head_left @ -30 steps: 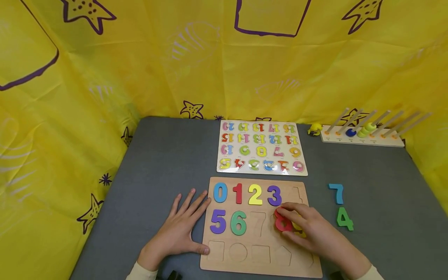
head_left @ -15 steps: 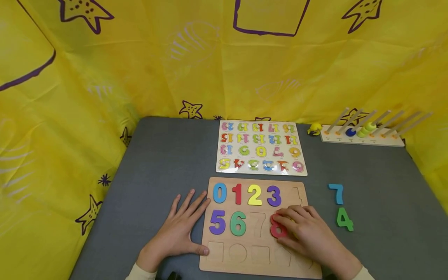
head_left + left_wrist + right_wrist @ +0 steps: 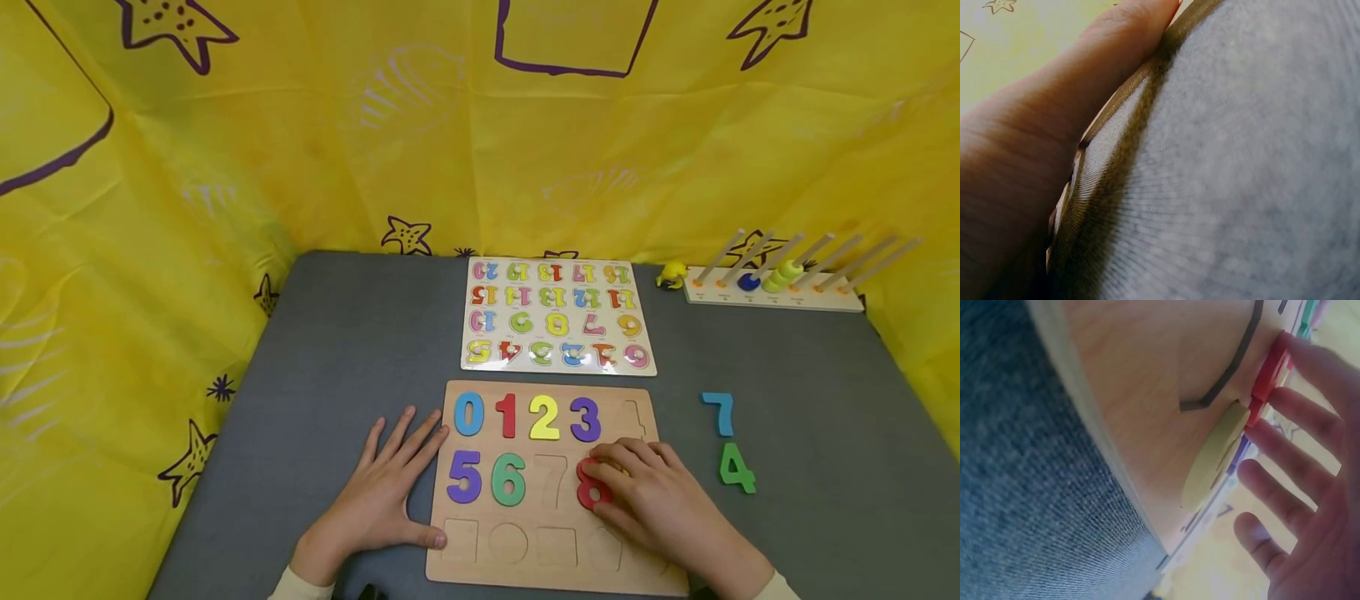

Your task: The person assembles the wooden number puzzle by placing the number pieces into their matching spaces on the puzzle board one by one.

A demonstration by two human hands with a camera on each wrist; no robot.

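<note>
A wooden number board [image 3: 480, 567] lies in front of me, with the blue 0, red 1, yellow 2, purple 3, purple 5 and green 6 in it. My right hand [image 3: 667, 504] pinches the red number 8 [image 3: 592, 485] between thumb and fingers, over the second row, right of the bare 7 outline. In the right wrist view the red 8 [image 3: 1267, 372] looks slightly raised, and beside it sits a yellow number piece [image 3: 1217, 456], hidden by my hand from the head. My left hand [image 3: 375, 496] lies spread at the board's left edge, its fingertips and thumb touching it.
A blue 7 [image 3: 722, 413] and a green 4 [image 3: 737, 468] lie on the grey table right of the board. Behind it is a second number puzzle [image 3: 557, 371], turned upside down. A peg rack [image 3: 780, 297] and a small yellow toy [image 3: 671, 275] stand at the back right.
My right hand has brought the red 8 slightly left and down onto the board, covering the yellow piece in the head view. The left hand has stayed put.
</note>
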